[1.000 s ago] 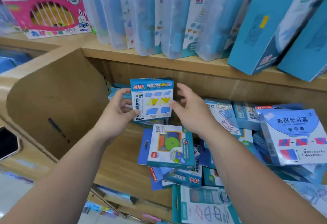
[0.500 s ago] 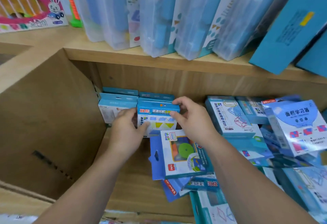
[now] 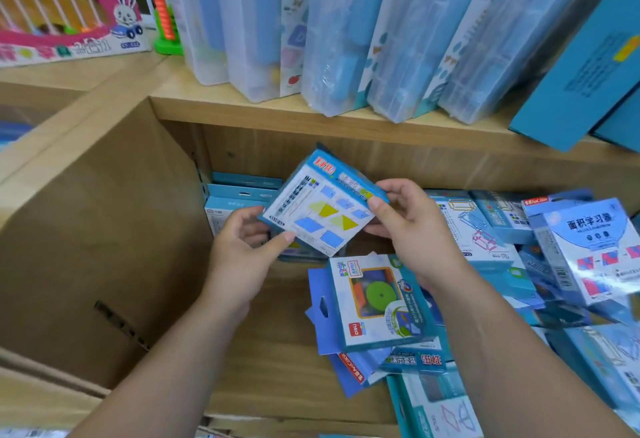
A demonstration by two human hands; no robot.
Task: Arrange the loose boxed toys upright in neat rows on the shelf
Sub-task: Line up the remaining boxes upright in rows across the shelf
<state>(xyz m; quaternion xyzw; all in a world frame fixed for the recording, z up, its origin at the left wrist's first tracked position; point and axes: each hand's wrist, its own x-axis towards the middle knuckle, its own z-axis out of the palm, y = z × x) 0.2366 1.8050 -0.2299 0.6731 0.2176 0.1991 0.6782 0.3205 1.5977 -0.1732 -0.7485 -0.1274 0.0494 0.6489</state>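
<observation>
Two bare hands hold a small boxed toy (image 3: 322,209) in the air just inside a wooden shelf bay. The box is blue and white, printed with yellow triangles and blue four-sided shapes, and it is tilted, its top edge sloping down to the right. The left hand (image 3: 242,257) pinches its lower left edge, thumb on the front and fingers curled behind. The right hand (image 3: 412,229) pinches its right corner, thumb on the front. Behind the box, in the bay's back left corner, a few blue boxes (image 3: 239,195) stand upright in a short row. Below the hands a box with a green disc (image 3: 377,302) lies flat on top of other packets on the lower shelf (image 3: 277,368). To the right, loose blue boxes (image 3: 485,226) lie heaped at all angles. On the upper shelf (image 3: 277,115), clear plastic cases (image 3: 346,32) stand side by side, teal boxes (image 3: 588,63) lean at the far right, and a pink box with a rabbit (image 3: 62,4) and a small abacus (image 3: 166,22) sit at the left.
</observation>
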